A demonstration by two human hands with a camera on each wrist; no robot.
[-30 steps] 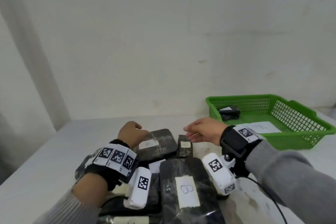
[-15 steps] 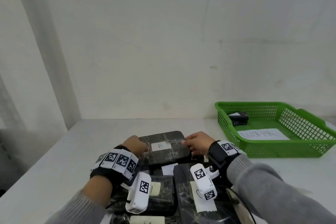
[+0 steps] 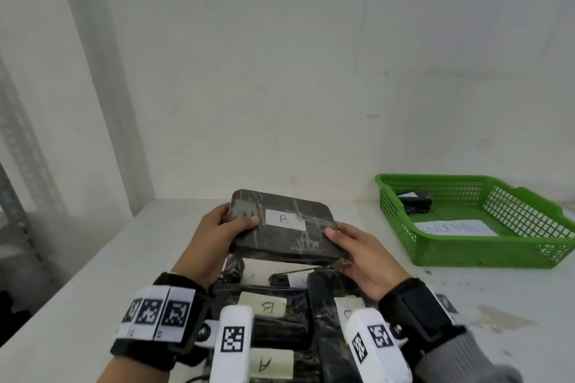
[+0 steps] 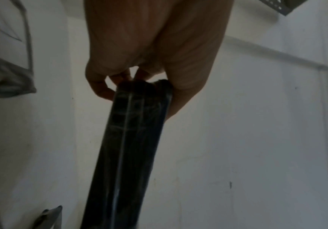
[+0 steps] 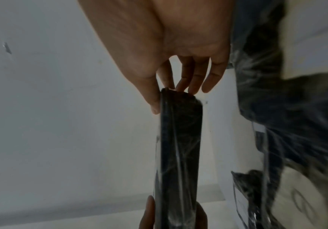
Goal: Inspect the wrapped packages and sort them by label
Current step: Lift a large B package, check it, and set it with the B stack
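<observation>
A flat black wrapped package (image 3: 280, 227) with a white label reading B is held up above the table, tilted toward me. My left hand (image 3: 217, 227) grips its left end, thumb on top and fingers beneath. My right hand (image 3: 351, 249) pinches its right front corner the same way. The wrist views show the package edge-on (image 4: 131, 139) (image 5: 178, 147) between thumb and fingers. Below the hands lies a pile of more black packages, one labelled B (image 3: 264, 305) and one labelled A (image 3: 267, 364).
A green plastic basket (image 3: 485, 255) stands on the white table (image 3: 93, 289) at the right, holding a small black package (image 3: 415, 200) and a written paper sheet (image 3: 451, 227). A white wall rises close behind the table.
Both hands closed on the B package at the far end of the pile and lifted it off the table, tilting its label toward me.
</observation>
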